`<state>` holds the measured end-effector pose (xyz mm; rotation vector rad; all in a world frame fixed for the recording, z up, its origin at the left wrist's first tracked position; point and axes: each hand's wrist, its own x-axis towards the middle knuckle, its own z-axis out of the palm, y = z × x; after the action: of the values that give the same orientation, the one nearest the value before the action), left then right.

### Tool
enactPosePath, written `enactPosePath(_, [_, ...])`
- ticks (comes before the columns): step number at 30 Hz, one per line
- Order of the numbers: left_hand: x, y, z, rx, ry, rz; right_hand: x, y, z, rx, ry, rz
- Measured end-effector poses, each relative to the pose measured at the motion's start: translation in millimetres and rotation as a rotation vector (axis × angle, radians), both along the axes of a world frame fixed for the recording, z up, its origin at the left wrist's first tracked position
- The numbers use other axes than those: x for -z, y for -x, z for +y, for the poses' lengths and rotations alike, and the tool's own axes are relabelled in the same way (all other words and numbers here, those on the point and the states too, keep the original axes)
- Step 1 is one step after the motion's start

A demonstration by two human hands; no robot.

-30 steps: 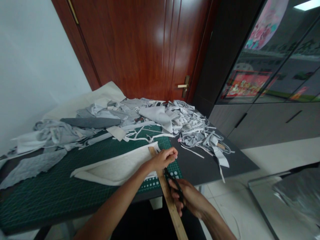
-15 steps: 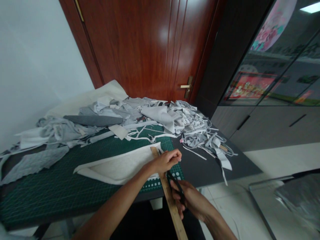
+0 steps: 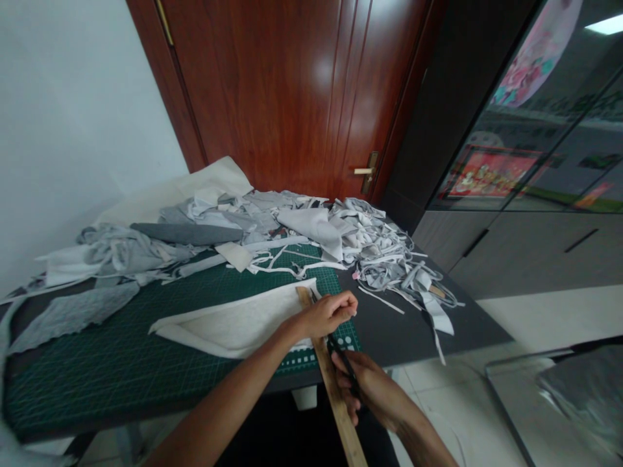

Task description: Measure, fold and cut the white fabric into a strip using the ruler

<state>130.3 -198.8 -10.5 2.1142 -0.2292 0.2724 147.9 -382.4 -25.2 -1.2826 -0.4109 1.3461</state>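
Note:
A white piece of cloth (image 3: pixel 233 321) with folded edges lies on the green cutting mat (image 3: pixel 97 376). Across its right end runs a wooden ruler (image 3: pixel 335 395), which sticks out past the table's front edge. My left hand (image 3: pixel 328 313) rests over the ruler with its fingers curled closed; anything inside them is hidden. In my right hand (image 3: pixel 365 383), just right of the ruler, are black-handled scissors (image 3: pixel 346 368). Their blades point away from me along the ruler's right side and pass beneath my left hand, which hides most of them.
Grey and white cloth scraps (image 3: pixel 195 214) are heaped along the back of the table. A tangle of thin strips (image 3: pixel 379 243) lies at the right on the dark tabletop (image 3: pixel 384 337). Behind stands a brown door (image 3: pixel 272 97), with a cabinet (image 3: pixel 530 246) to the right.
The whole view has shifted slightly, so things appear a little further right. Both hands, the ruler and the cloth keep nearly the same places relative to each other.

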Motion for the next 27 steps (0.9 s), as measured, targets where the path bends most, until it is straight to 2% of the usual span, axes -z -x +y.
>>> enactPosePath(19, [-0.2, 0.5, -1.7, 0.030, 0.018, -0.015, 2.4, -1.7, 0.1, 0.008, -0.010, 0.027])
enactPosePath(27, [-3.5, 2.2, -6.8, 0.051, 0.022, -0.017, -2.8, -2.5, 5.0, 0.015, 0.005, 0.050])
